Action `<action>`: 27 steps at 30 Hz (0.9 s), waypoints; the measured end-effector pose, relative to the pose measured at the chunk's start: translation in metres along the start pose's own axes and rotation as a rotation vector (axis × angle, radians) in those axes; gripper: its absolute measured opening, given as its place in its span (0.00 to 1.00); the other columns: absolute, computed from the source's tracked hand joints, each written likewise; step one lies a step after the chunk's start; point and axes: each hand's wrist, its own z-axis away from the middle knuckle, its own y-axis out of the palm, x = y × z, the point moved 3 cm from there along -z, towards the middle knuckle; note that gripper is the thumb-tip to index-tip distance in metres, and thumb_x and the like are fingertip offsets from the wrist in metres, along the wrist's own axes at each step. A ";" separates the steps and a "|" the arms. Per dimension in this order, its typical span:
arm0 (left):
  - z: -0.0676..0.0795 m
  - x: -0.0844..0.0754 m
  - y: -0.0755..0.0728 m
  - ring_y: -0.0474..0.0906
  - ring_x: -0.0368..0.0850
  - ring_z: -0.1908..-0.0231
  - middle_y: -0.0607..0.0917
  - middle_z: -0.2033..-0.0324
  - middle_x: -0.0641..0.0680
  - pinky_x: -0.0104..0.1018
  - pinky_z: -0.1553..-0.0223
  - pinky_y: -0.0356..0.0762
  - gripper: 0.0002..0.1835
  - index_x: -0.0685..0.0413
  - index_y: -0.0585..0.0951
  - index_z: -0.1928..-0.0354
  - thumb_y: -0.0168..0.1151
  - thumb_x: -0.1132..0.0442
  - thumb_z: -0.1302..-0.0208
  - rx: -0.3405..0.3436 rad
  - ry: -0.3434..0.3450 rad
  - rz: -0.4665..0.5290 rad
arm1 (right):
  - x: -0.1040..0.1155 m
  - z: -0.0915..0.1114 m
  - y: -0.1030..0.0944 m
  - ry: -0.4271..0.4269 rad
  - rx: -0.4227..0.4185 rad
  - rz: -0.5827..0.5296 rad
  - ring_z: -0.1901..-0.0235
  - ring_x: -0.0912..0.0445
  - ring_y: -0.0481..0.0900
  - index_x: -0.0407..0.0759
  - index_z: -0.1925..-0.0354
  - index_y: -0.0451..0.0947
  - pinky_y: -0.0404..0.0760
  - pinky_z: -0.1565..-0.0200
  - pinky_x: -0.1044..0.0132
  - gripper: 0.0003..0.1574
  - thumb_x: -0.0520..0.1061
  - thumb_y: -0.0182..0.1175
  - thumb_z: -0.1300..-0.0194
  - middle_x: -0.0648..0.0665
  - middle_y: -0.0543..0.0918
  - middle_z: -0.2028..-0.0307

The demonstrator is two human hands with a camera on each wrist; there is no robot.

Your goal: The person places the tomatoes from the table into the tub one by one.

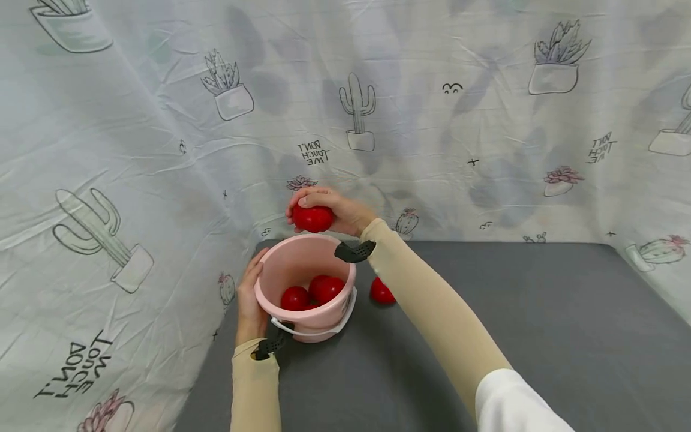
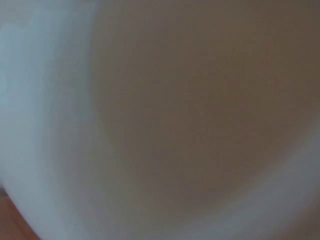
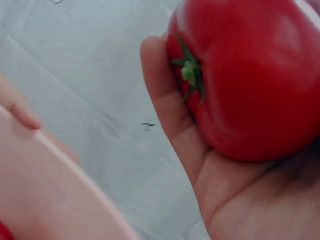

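My right hand (image 1: 337, 210) grips a red tomato (image 1: 313, 219) above the far rim of a pink bucket (image 1: 264, 294). In the right wrist view the tomato (image 3: 255, 80) shows a green stem, with fingers wrapped around its side. My left hand (image 1: 251, 297) holds the bucket's left side, a fingertip (image 3: 27, 119) lapping over the rim in the right wrist view. Inside the bucket lie several red tomatoes (image 1: 295, 298). The left wrist view is a close blur, probably of the bucket wall (image 2: 50, 150).
Another tomato (image 1: 382, 291) sits on the dark grey table (image 1: 540, 336) right of the bucket, partly behind my right forearm. The bucket's white handle (image 1: 324, 332) hangs down its front. A patterned cloth (image 1: 421, 120) hangs behind and along both sides.
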 end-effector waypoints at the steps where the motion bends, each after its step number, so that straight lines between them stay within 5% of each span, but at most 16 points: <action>1: 0.000 0.000 0.001 0.67 0.46 0.33 0.70 0.30 0.49 0.44 0.28 0.65 0.24 0.44 0.69 0.28 0.36 0.53 0.20 0.001 -0.004 -0.001 | -0.005 -0.002 0.001 0.011 0.002 -0.012 0.56 0.50 0.82 0.48 0.60 0.82 0.86 0.53 0.59 0.14 0.43 0.49 0.34 0.46 0.85 0.60; 16: 0.002 0.000 0.003 0.65 0.46 0.32 0.70 0.30 0.46 0.46 0.27 0.65 0.24 0.40 0.66 0.27 0.38 0.51 0.21 0.000 -0.023 -0.039 | -0.059 -0.015 0.001 0.096 -0.015 -0.048 0.55 0.50 0.83 0.45 0.58 0.82 0.85 0.47 0.51 0.13 0.44 0.51 0.33 0.45 0.86 0.59; 19: 0.001 0.000 0.002 0.66 0.46 0.32 0.70 0.30 0.47 0.46 0.26 0.65 0.24 0.41 0.66 0.27 0.37 0.52 0.21 -0.003 -0.023 -0.035 | -0.061 -0.016 0.000 0.123 -0.023 -0.004 0.54 0.49 0.82 0.45 0.58 0.82 0.84 0.45 0.48 0.12 0.43 0.52 0.32 0.45 0.86 0.59; 27: 0.000 0.000 0.003 0.65 0.46 0.32 0.68 0.29 0.48 0.47 0.25 0.62 0.25 0.43 0.64 0.26 0.34 0.53 0.21 0.021 -0.016 0.003 | -0.072 -0.012 0.003 0.302 -0.027 0.203 0.50 0.52 0.80 0.43 0.53 0.83 0.84 0.50 0.60 0.14 0.47 0.61 0.35 0.46 0.85 0.54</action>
